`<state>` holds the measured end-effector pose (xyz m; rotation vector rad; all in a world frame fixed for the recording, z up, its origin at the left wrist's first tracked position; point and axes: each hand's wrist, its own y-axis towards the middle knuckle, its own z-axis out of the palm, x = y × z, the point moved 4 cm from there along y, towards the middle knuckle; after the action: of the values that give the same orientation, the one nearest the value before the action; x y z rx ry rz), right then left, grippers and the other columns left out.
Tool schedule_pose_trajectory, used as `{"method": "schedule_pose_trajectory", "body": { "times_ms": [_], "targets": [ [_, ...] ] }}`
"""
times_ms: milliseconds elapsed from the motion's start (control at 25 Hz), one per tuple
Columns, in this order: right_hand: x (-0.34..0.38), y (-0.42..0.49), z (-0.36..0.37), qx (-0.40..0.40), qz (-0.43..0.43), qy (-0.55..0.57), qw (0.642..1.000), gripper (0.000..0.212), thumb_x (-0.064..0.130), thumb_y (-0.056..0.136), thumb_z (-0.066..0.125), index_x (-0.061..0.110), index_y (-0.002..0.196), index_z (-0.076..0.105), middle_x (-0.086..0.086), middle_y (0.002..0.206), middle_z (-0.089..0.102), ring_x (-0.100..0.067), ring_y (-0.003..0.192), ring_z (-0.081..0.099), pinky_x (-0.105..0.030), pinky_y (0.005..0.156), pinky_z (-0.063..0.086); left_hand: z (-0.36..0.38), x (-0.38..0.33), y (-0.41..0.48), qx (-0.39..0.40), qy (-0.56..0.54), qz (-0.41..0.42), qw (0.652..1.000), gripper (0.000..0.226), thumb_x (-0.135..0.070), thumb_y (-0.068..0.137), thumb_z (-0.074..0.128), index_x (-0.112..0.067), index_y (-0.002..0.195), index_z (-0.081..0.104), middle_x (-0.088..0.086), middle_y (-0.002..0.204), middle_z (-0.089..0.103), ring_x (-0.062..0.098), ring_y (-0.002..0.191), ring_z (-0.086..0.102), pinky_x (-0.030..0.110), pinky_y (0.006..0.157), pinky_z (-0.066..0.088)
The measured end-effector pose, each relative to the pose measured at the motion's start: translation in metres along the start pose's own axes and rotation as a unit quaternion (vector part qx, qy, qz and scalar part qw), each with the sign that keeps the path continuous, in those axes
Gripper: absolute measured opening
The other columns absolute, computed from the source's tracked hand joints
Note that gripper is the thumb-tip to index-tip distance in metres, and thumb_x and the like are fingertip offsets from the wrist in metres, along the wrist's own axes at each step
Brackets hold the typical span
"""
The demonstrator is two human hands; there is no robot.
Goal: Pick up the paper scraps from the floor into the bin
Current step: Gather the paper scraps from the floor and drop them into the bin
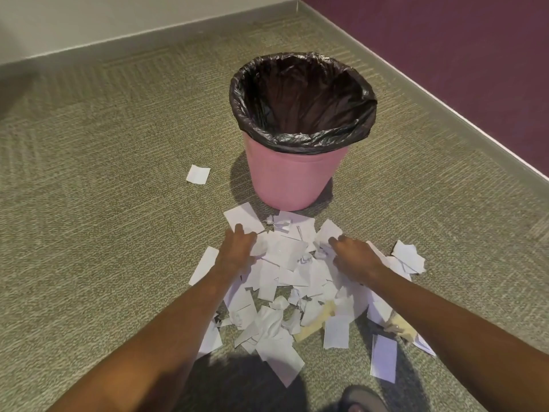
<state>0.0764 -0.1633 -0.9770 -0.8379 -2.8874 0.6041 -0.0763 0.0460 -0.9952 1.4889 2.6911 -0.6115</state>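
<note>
**A:** Where are the paper scraps [285,254]?

**B:** On the floor [104,203], in one loose heap just in front of the bin [297,179]. The heap's far edge comes almost to the foot of the bin, and its near edge spreads back between the two forearms. One lone scrap [198,174] lies apart on the carpet, left of the bin.

**A:** And the hands?

**B:** Both are down on the far half of the heap. The left hand [237,251] lies on the sheets at the heap's left edge, with its fingertips on a large flat piece. I cannot tell whether it grips or only presses. The right hand [355,258] has its fingers curled down into crumpled scraps towards the right side and is grasping them.

**A:** The bin itself?

**B:** It is pink and stands upright. A black liner [297,141] is folded over its rim, and the mouth faces up, uncovered.

**A:** What room is there around it?

**B:** Bare carpet runs wide on the left, out to the white wall [89,22]. On the right the purple wall [445,55] slants in closer, with a strip of carpet between it and the bin. The two walls meet in a corner behind the bin. At the bottom edge of the view a dark sandal [361,396] shows, near the closest scraps on the right.
</note>
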Motion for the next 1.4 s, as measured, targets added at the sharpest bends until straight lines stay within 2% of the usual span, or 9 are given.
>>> {"method": "schedule_pose_trajectory", "body": {
  "times_ms": [80, 280, 480, 600, 800, 960, 1080, 1160, 1400],
  "targets": [
    [0.005, -0.008, 0.005, 0.002, -0.019, 0.009, 1.000, 0.024, 0.015, 0.092, 0.051, 0.008, 0.116, 0.052, -0.014, 0.110, 0.062, -0.034, 0.096, 0.063, -0.036, 0.070, 0.044, 0.005, 0.007, -0.001, 0.002, -0.102, -0.027, 0.994, 0.051, -0.018, 0.075, 0.080, -0.012, 0.122, 0.060, 0.015, 0.120, 0.043, 0.033, 0.109, 0.047, 0.035, 0.083, 0.050],
    [0.017, -0.025, 0.013, -0.014, -0.010, 0.033, 0.999, 0.039, 0.036, 0.094, 0.056, 0.012, 0.123, 0.048, -0.012, 0.116, 0.056, -0.033, 0.101, 0.061, -0.033, 0.068, 0.037, 0.010, 0.019, -0.008, -0.029, -0.243, -0.067, 0.967, 0.050, -0.028, 0.051, 0.095, -0.007, 0.091, 0.073, 0.015, 0.101, 0.062, 0.021, 0.093, 0.053, 0.020, 0.075, 0.037],
    [0.021, -0.027, 0.015, -0.024, 0.005, 0.006, 1.000, 0.033, 0.007, 0.088, 0.057, 0.009, 0.121, 0.050, -0.013, 0.114, 0.058, -0.035, 0.097, 0.064, -0.037, 0.071, 0.047, -0.002, 0.020, -0.018, -0.078, -0.329, -0.117, 0.934, 0.028, -0.010, 0.058, 0.091, -0.003, 0.081, 0.077, 0.013, 0.093, 0.074, 0.023, 0.093, 0.065, 0.024, 0.079, 0.045],
    [0.017, -0.028, 0.014, -0.019, -0.004, 0.021, 1.000, 0.023, 0.003, 0.088, 0.052, 0.008, 0.111, 0.056, -0.012, 0.107, 0.061, -0.034, 0.095, 0.065, -0.037, 0.071, 0.047, -0.005, 0.021, -0.023, -0.088, -0.334, -0.122, 0.931, 0.016, 0.003, 0.069, 0.080, -0.003, 0.083, 0.078, 0.015, 0.100, 0.074, 0.025, 0.101, 0.067, 0.020, 0.083, 0.046],
    [0.017, -0.037, -0.002, -0.046, 0.008, 0.112, 0.993, 0.016, 0.004, 0.086, 0.050, 0.008, 0.096, 0.063, -0.011, 0.094, 0.067, -0.033, 0.086, 0.064, -0.032, 0.062, 0.039, -0.014, 0.021, -0.031, -0.079, -0.411, -0.121, 0.900, 0.020, 0.005, 0.064, 0.084, -0.012, 0.075, 0.080, 0.015, 0.094, 0.075, 0.026, 0.090, 0.071, 0.040, 0.086, 0.058],
    [0.019, -0.050, -0.036, -0.088, 0.054, 0.263, 0.959, 0.013, 0.006, 0.084, 0.054, 0.015, 0.080, 0.061, -0.003, 0.067, 0.059, -0.029, 0.067, 0.058, -0.028, 0.049, 0.034, -0.065, -0.001, -0.048, -0.118, -0.408, -0.052, 0.904, 0.016, 0.004, 0.070, 0.081, -0.003, 0.084, 0.079, 0.012, 0.091, 0.075, 0.019, 0.082, 0.070, 0.027, 0.075, 0.055],
    [0.016, -0.062, -0.079, -0.165, 0.069, 0.311, 0.933, 0.030, 0.007, 0.085, 0.060, 0.010, 0.113, 0.070, -0.011, 0.089, 0.074, -0.029, 0.078, 0.066, -0.031, 0.065, 0.049, -0.111, -0.011, -0.057, -0.120, -0.434, -0.030, 0.892, 0.015, 0.003, 0.072, 0.080, -0.007, 0.084, 0.079, 0.011, 0.088, 0.076, 0.017, 0.077, 0.071, 0.034, 0.075, 0.060],
    [0.013, -0.071, -0.110, -0.204, 0.078, 0.342, 0.914, 0.034, 0.007, 0.086, 0.062, 0.011, 0.119, 0.069, -0.010, 0.095, 0.074, -0.026, 0.077, 0.067, -0.033, 0.068, 0.054, -0.140, -0.014, -0.063, -0.123, -0.460, -0.022, 0.879, 0.015, 0.001, 0.071, 0.081, -0.010, 0.082, 0.079, 0.010, 0.085, 0.076, 0.018, 0.079, 0.072, 0.039, 0.082, 0.060],
    [0.004, -0.100, -0.194, -0.278, 0.079, 0.447, 0.847, 0.013, 0.005, 0.085, 0.066, 0.011, 0.094, 0.074, 0.000, 0.070, 0.067, -0.020, 0.056, 0.061, -0.032, 0.051, 0.050, -0.228, -0.030, -0.087, -0.147, -0.486, 0.023, 0.861, 0.019, 0.000, 0.071, 0.081, -0.016, 0.081, 0.080, 0.002, 0.083, 0.077, 0.018, 0.085, 0.072, 0.036, 0.080, 0.059]
  ]
}}
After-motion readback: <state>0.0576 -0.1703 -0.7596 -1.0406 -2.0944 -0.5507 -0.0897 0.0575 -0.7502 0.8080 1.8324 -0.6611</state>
